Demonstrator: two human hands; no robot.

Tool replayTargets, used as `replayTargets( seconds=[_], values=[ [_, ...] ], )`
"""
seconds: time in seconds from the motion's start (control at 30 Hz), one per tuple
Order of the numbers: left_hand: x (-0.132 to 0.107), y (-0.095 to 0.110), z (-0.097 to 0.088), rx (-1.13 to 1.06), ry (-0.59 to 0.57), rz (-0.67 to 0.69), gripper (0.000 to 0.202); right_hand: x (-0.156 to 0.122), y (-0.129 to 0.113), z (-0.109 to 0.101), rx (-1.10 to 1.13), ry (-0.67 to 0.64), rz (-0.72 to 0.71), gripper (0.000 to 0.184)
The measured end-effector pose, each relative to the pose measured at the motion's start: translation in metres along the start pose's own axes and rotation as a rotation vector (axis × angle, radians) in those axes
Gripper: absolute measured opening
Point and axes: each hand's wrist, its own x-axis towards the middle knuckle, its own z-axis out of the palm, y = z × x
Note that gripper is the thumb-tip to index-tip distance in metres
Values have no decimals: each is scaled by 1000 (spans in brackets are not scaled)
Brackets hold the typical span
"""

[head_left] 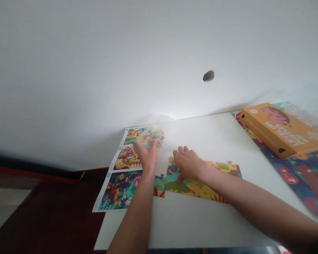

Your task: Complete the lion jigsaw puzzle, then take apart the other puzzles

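On the white counter (190, 222), the partly joined puzzle (194, 188) lies under the right hand (188, 163) and forearm. Slightly farther, the left hand (147, 155) is at the clear bag of pieces (154, 135) by the picture sheet (121, 188); I cannot tell whether either grip is open or closed. An orange box (283, 130) lies beyond, to the right.

left hand (147, 151): digits splayed | right hand (188, 163): palm down, fingers (180, 150) bent | forearms (138, 215): bare
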Motion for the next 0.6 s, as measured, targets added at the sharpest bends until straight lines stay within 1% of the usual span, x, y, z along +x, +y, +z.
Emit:
replayTargets(
  seconds=[0.03, 0.1, 0.17, 0.2, 0.27, 0.33, 0.37, 0.43, 0.5, 0.6],
  values=[
    [-2, 4, 0, 127, 89, 73, 89, 0, 0, 2, -29, -13, -6, 78],
    [-6, 10, 1, 263, 158, 244, 83, -1, 1, 3, -75, -44, -31, 80],
    [-12, 14, 2, 223, 105, 374, 71, -4, 2, 2, -108, -76, -64, 84],
    [-16, 15, 3, 160, 67, 404, 64, -5, 2, 2, -118, -88, -79, 85],
    [-22, 15, 3, 25, -51, 387, 52, -8, 5, 2, -115, -99, -102, 86],
    [-28, 15, 3, -38, -233, 335, 39, -11, 9, 3, -87, -86, -126, 86],
    [-30, 15, 3, -29, -329, 326, 32, -11, 13, 4, -64, -73, -139, 85],
    [-33, 16, 3, 45, -494, 361, 21, -13, 21, 7, 1, -50, -169, 84],
    [-34, 19, 4, 133, -611, 431, 17, -16, 30, 10, 89, -36, -190, 78],
    [-34, 23, 6, 232, -747, 513, 16, -23, 44, 18, 228, 12, -195, 67]
  ],
)
